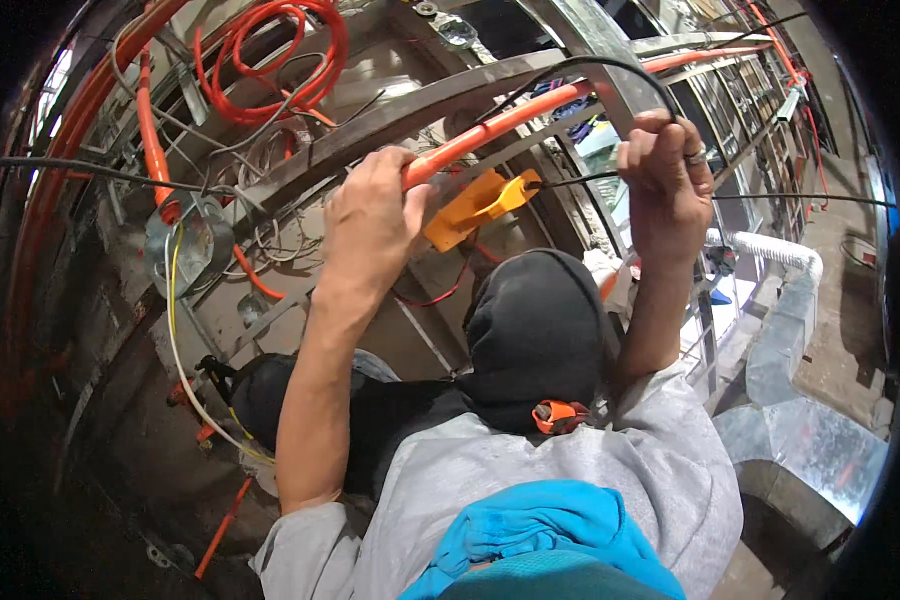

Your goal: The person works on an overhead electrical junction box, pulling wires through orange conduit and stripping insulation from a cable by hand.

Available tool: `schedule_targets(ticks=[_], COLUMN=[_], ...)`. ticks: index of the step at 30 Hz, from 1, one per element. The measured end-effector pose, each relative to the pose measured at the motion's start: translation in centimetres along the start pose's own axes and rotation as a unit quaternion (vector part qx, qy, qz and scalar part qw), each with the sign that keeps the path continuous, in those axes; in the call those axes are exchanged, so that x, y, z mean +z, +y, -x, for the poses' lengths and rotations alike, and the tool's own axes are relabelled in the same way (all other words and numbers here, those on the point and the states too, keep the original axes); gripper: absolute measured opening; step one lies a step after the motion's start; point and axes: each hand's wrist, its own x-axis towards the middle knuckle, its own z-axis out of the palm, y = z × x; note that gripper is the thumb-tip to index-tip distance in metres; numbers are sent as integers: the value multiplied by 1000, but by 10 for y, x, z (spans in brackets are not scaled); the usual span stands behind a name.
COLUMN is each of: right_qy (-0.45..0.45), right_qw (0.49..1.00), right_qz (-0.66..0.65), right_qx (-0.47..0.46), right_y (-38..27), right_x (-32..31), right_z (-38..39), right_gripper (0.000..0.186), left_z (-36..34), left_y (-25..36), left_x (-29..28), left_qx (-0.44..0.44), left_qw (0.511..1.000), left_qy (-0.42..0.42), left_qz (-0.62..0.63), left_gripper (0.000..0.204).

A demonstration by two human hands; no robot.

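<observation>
My left hand (370,225) is wrapped round the near end of an orange conduit pipe (515,115), which slants up to the right beside a grey metal beam. My right hand (667,180) is raised at the right, its fingers closed on a black cable (610,62). That cable arcs from the fingers back over the pipe. Just below the pipe, between my hands, sits a flat yellow piece (482,207) of unclear kind, with a dark line running from it toward my right hand.
Coiled red-orange tubing (270,60) lies at the upper left. A round metal box (188,245) with a yellow-green wire (173,330) hangs at the left. Silver ducting (800,440) runs along the right. Dark clothing (535,340) and an orange-handled tool (560,416) are below my hands.
</observation>
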Motion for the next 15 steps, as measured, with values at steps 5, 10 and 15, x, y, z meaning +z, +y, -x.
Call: schedule_targets(ticks=[5,10,15], right_qy=[-43,-33,-30], right_qw=[998,998,999], right_qz=[-42,-49,4], right_qx=[-2,-16,-12], right_y=[3,7,8], right_x=[-6,0,-7], right_z=[-5,-10,-7], right_gripper=[29,27,24], left_z=[-6,-9,-17], left_y=[6,3,7], left_x=[-7,-6,-5], left_qx=[48,101,116], left_qw=[996,979,970], left_qy=[57,104,111], left_qz=[-58,-143,-181], left_gripper=[33,34,38])
